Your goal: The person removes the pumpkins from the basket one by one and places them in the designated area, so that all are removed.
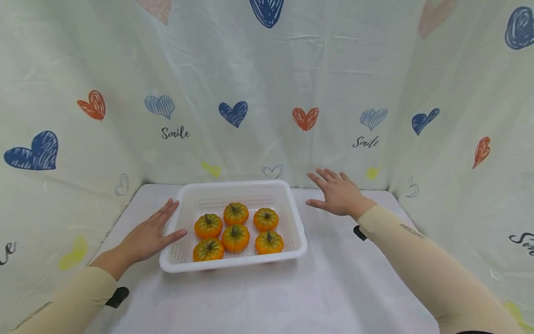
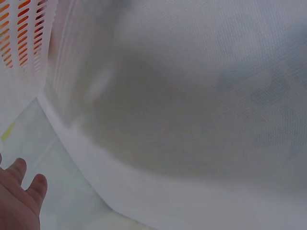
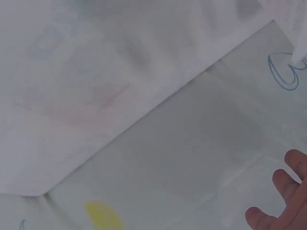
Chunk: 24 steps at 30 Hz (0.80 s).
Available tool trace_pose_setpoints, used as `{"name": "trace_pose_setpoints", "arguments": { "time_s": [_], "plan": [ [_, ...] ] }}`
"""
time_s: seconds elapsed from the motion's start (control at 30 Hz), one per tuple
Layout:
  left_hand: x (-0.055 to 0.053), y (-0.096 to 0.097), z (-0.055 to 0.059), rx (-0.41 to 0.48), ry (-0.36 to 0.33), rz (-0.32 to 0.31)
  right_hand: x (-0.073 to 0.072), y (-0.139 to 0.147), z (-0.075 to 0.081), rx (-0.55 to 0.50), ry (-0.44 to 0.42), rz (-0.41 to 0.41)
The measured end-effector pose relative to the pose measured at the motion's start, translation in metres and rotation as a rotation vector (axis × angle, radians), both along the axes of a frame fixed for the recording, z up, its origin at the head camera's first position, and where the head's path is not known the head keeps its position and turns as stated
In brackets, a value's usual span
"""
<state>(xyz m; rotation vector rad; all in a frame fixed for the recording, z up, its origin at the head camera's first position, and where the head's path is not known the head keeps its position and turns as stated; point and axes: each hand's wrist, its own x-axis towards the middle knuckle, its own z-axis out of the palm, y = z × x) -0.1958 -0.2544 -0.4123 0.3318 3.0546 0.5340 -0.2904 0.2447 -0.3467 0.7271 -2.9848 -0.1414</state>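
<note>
A white plastic basket (image 1: 233,266) with slotted walls stands on the table, holding several small orange pumpkins (image 1: 235,238) with green-tinged tops and short stems. At its left side is my left hand (image 1: 148,236), fingers extended along the rim and thumb reaching over the near-left edge. My right hand (image 1: 340,194) is apart from the basket, off its right side, with fingers spread and nothing in them. The left wrist view catches the basket's slotted wall (image 2: 29,43) and a few left fingertips (image 2: 37,189). In the right wrist view, right fingers (image 3: 286,184) appear at the lower right.
A white cloth covers the table (image 1: 267,297). Pale curtains (image 1: 267,69) printed with hearts and "Smile" rise at the back and both sides. Dark wrist straps (image 1: 118,297) show below both forearms, which wear cream sleeves.
</note>
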Motion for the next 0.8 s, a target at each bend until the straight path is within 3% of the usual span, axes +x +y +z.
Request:
{"name": "trace_pose_setpoints", "arguments": {
  "time_s": [0.37, 0.8],
  "plan": [
    [0.000, 0.002, 0.000, 0.037, -0.036, 0.003, -0.007, -0.055, 0.016, 0.007, -0.050, 0.075],
    [-0.002, -0.002, -0.005, 0.039, -0.024, -0.016, -0.018, -0.112, 0.019, 0.003, -0.145, 0.200]
  ]
}}
